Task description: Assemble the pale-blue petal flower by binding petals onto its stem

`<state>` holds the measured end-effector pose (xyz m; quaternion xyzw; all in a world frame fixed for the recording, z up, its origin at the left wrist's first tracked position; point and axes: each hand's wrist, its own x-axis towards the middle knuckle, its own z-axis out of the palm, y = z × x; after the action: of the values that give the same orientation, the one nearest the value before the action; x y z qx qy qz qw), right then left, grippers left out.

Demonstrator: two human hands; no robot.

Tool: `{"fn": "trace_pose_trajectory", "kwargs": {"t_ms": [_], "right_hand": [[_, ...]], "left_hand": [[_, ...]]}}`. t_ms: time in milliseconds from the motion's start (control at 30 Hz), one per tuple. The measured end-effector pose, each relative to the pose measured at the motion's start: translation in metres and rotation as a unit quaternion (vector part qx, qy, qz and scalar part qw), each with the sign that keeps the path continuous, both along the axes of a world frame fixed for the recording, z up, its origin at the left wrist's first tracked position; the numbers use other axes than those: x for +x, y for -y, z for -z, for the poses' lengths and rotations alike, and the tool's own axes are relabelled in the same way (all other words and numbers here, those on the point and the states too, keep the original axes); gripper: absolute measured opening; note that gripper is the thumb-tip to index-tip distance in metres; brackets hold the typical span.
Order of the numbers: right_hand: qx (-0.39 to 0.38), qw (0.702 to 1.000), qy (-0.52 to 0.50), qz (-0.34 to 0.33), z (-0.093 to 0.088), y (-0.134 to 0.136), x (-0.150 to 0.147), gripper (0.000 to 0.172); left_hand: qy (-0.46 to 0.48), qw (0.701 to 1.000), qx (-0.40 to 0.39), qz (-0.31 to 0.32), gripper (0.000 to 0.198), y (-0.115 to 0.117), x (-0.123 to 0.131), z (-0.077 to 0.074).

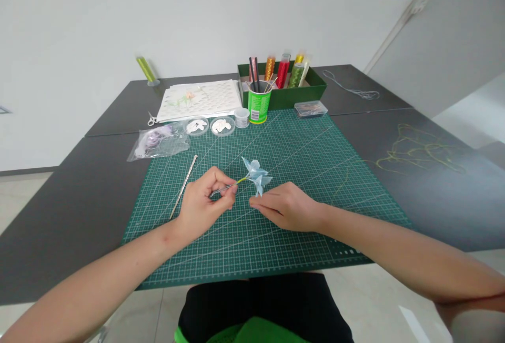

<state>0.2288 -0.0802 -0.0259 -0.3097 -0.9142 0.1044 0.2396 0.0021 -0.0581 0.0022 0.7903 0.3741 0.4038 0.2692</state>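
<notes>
My left hand [209, 195] is closed on the thin stem of a pale blue artificial flower [258, 174]. Below the petals, a short stretch of the stem is yellow-green, and thin wire-like ends run back through the fingers. My right hand [286, 206] is closed just below and right of the flower, fingertips pressed together near the lowest petal. Whatever lies between those fingertips, if anything, is hidden. Both hands are above a green cutting mat [236, 248]. To the left of my left hand lies a slim metal tool [183, 188].
Yellow-green thread [418, 151] lies tangled on the right. Behind the mat stand a green can [258, 105] with sticks and a green box [284, 96] of thread spools. Small dishes [223, 126], a plastic bag [160, 141], white sheets [213, 102] and scissors [152, 119] lie back left.
</notes>
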Motion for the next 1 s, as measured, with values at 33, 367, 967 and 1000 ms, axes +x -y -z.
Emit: {"fn": "trace_pose_trajectory", "kwargs": {"t_ms": [33, 367, 967, 1000], "right_hand": [[0.019, 1.000, 0.002, -0.006, -0.001, 0.001, 0.000, 0.029], [0.229, 0.973, -0.011, -0.012, -0.013, 0.008, 0.001, 0.014], [0.299, 0.953, -0.047, 0.031, -0.032, -0.002, 0.020, 0.005], [0.284, 0.957, -0.045, 0.035, -0.032, -0.003, 0.019, 0.006]], "left_hand": [[-0.002, 1.000, -0.004, -0.006, 0.008, -0.001, 0.000, 0.000], [-0.068, 0.996, -0.019, -0.060, 0.007, -0.008, 0.000, 0.005], [-0.219, 0.946, 0.130, 0.200, 0.011, 0.007, 0.003, 0.009], [-0.215, 0.944, 0.129, 0.212, 0.011, 0.008, 0.003, 0.009]]}}
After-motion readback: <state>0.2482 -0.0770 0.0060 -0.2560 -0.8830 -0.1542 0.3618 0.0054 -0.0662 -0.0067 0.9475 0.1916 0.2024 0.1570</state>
